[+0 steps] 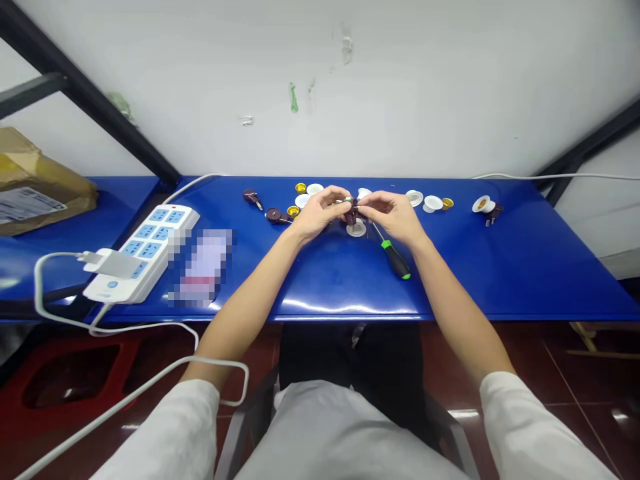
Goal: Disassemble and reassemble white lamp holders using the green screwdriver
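My left hand (pixel 319 215) and my right hand (pixel 397 217) meet over the middle of the blue table, fingertips closed around a small dark brown plug part (pixel 352 217). Its details are too small to make out, and fingers cover some of it. Just beneath lies a white round lamp-socket piece (pixel 357 229). A screwdriver (pixel 397 260) with a black and green handle rests on the table beside my right hand, its shaft pointing toward the fingers. Left of my left hand lie two more brown plug parts, one farther back (pixel 251 197) and one nearer (pixel 277 215).
Gold screw shells (pixel 293 211) and white round pieces (pixel 433 204) lie around both hands. A white piece with a brown plug (pixel 493 213) sits farther right. At left are a power strip (pixel 145 250), a blurred phone-like object (pixel 204 267), a white cable and a cardboard box (pixel 40 187).
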{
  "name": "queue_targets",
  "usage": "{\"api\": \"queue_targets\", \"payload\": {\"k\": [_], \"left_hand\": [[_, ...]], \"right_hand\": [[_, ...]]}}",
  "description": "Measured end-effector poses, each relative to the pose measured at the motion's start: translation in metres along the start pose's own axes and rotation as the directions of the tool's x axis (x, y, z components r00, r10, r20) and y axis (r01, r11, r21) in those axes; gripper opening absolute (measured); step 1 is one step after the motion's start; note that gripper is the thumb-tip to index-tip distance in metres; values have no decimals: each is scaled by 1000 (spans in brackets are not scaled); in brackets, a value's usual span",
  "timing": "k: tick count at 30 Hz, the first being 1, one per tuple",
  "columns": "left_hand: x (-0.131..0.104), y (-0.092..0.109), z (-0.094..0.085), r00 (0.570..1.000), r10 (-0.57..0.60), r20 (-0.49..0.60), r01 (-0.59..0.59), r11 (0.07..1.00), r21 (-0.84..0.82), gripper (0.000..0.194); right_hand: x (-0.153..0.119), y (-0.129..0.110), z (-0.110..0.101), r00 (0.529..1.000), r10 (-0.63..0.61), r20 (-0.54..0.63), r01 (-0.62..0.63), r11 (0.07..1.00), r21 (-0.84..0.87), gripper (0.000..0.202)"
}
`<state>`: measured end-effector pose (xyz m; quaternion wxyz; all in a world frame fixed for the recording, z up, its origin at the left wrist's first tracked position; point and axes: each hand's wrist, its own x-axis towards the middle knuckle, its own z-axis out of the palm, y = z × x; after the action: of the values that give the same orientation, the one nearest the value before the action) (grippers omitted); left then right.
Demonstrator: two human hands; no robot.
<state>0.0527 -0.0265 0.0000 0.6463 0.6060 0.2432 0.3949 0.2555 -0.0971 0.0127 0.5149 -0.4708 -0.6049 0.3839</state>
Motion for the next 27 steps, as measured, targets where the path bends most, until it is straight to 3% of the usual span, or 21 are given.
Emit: {"api": "queue_targets", "payload": {"k": [7,11,17,27], "left_hand": [[0,-1,0,1000,-3,2,3,1000,-9,47],[-1,-1,0,1000,-17,22,17,1000,-10,48],[-1,0,0,999,-14,35,14,1000,-4,50],[-3,2,2,999,-18,42,17,1000,10,52]], "right_hand": [[-1,2,0,1000,-13,0,13,995,-95,33],[-2,1,1,996,-85,1,85,989,-123,26],[0,5,1,990,-140,1,140,986,-92,17],[2,11,-1,987,-160,-20,160,987,-30,18]]}}
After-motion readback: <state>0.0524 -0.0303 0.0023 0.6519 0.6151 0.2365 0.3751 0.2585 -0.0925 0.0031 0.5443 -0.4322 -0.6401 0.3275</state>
